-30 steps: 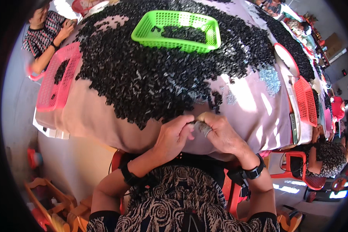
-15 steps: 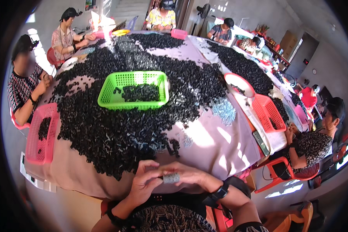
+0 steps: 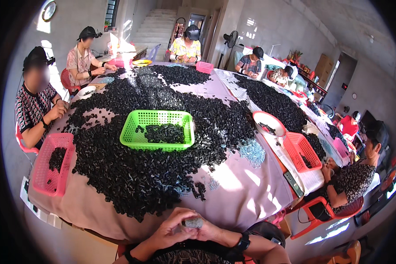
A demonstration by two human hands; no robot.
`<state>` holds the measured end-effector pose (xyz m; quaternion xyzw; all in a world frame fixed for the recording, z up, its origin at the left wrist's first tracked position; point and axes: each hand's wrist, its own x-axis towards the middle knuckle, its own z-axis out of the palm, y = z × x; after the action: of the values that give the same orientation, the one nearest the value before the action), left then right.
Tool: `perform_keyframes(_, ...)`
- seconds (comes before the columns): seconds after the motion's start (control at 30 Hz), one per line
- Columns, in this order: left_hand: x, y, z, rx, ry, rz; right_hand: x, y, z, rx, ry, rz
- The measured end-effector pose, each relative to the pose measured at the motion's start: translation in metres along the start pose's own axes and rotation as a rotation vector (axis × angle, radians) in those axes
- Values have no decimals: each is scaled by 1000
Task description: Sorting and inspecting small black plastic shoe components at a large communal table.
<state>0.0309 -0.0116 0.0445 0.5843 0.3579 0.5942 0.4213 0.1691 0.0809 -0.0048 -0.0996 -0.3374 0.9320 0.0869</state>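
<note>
My left hand point(image 3: 170, 229) and my right hand point(image 3: 209, 231) meet just off the near edge of the table, fingers bent and pressed close together. Between them shows a grey, rough-looking wrap point(image 3: 192, 222), seemingly around a finger of my right hand. Whatever small thing the fingertips pinch is too small or hidden to name. Right beyond my hands spreads a large heap of small black plastic-looking pieces point(image 3: 132, 185). In the heap stands a green plastic basket point(image 3: 157, 145), with more black pieces in its bottom.
A pink basket point(image 3: 40, 178) sits at the left edge, a red basket point(image 3: 298, 152) and a red-rimmed basin point(image 3: 278, 130) on the right. Small clear-blue pieces point(image 3: 252, 152) lie near a phone-like dark object point(image 3: 293, 184). Several people sit around the cloth-covered table point(image 3: 246, 198).
The view has tilted upward, so the table and baskets sit lower in the picture. My hands have drawn closer together, with the grey wrap now between them.
</note>
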Motion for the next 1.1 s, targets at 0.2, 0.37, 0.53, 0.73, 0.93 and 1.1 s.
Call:
perform_keyframes(0.2,-8,-9,8,80,189,35,2,11,16,83,-96,96)
perform_keyframes(0.37,-11,-15,5,41,313,85,5,-12,26,-65,-5,181)
perform_keyframes(0.53,-6,-30,-10,36,584,58,8,-67,15,-885,372,61)
perform_keyframes(0.73,-11,-34,-2,-100,611,-109,79,-185,29,-1121,610,-136)
perform_keyframes(0.93,-9,-34,-5,-48,598,-144,89,-217,-21,-1580,553,-544)
perform_keyframes(1.1,-7,-27,-17,-59,700,-139,47,-181,-9,-1152,691,-222)
